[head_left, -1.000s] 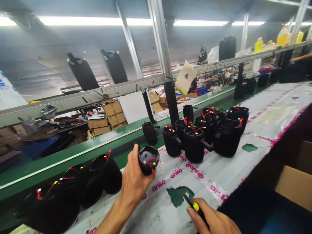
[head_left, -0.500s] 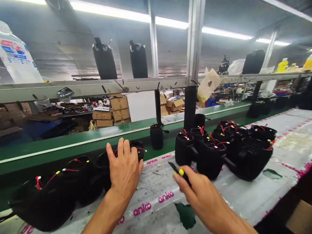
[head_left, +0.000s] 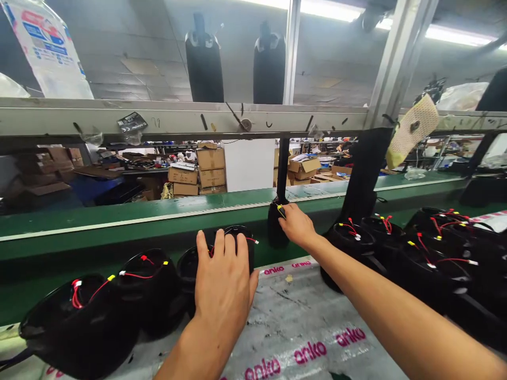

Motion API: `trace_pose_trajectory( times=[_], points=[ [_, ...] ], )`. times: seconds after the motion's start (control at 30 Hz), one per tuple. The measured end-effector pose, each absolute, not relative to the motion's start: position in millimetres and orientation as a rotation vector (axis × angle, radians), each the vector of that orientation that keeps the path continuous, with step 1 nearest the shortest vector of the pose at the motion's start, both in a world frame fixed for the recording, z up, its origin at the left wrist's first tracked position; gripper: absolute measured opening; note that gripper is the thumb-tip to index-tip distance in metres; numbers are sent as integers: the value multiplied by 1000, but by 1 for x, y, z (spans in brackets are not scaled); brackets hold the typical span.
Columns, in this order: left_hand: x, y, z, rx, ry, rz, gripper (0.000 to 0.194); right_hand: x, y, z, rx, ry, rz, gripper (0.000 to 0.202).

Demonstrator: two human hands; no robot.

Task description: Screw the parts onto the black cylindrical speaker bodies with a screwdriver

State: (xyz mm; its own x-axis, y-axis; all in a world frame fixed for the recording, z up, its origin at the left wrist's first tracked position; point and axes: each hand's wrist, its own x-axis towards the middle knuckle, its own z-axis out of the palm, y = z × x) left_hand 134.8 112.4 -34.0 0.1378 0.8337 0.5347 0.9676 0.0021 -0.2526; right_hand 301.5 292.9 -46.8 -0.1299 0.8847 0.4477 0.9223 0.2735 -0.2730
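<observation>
My left hand (head_left: 224, 279) lies over black, round-topped fabric containers (head_left: 240, 232) with fingers stretched and somewhat apart; red wires show behind them. Farther forward, my right hand (head_left: 295, 224) is closed on a small black cutter with a yellow part (head_left: 281, 211). That hand is at a narrow black holder (head_left: 277, 235) standing by a dark post on the green surface. Most of the cutter is hidden by the fingers or the holder. At the left, larger black containers (head_left: 87, 327) show red wires and white and yellow connectors at their openings.
More wired black containers (head_left: 431, 269) crowd the right side. A metal shelf rail (head_left: 170, 119) crosses above the green conveyor (head_left: 138, 221), carrying a plastic bottle (head_left: 55, 47) and two upright black containers (head_left: 205, 68). Printed plastic sheeting (head_left: 293, 316) covers the near surface.
My right hand has moved forward with the cutter, from above the sheeting to the narrow black holder. My left hand stays on the containers. The view has shifted to the left.
</observation>
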Motion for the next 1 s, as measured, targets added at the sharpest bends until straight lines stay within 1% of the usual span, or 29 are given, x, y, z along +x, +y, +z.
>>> trace_pose_trajectory(
  times=[0.1,0.17,0.23,0.3,0.4,0.47,0.53,0.6,0.63,0.7,0.77,0.83,0.9,1.0],
  points=[
    [135,111,-31,-1863,-1710,-396,63,299,290,-52,-1628,-2041,-80,21],
    [139,107,-30,-1888,-1620,-511,56,303,278,-48,-1604,-2048,-65,16],
    [146,100,-30,-1975,-1428,-668,46,312,258,-38,-1569,-2038,-47,13],
    [156,91,-34,-2115,-1203,-851,42,327,228,-26,-1525,-2019,-23,11],
    [169,78,-41,-2271,-1091,-1220,50,357,168,-14,-1458,-1993,74,12],
    [175,73,-43,-2358,-1264,-1430,59,377,126,-16,-1375,-1935,320,19],
    [179,68,-42,-2556,-1578,-1491,73,392,88,-28,-1289,-1836,619,28],
    [183,62,-38,-2884,-1792,-1386,82,400,58,-47,-1242,-1713,841,37],
    [185,58,-35,-3041,-1812,-1293,81,402,46,-58,-1230,-1658,918,40],
    [189,48,-33,-3215,-1765,-1072,71,402,27,-78,-1232,-1575,982,40],
    [191,38,-35,-3179,-1821,-826,65,401,12,-95,-1281,-1536,877,38],
    [193,31,-40,-3087,-1941,-584,64,401,-2,-109,-1354,-1492,676,36],
    [195,29,-46,-3009,-2022,-381,69,402,-14,-120,-1382,-1494,525,32],
    [201,31,-50,-2931,-2025,-156,79,402,-27,-135,-1370,-1651,438,28]
  ],
)
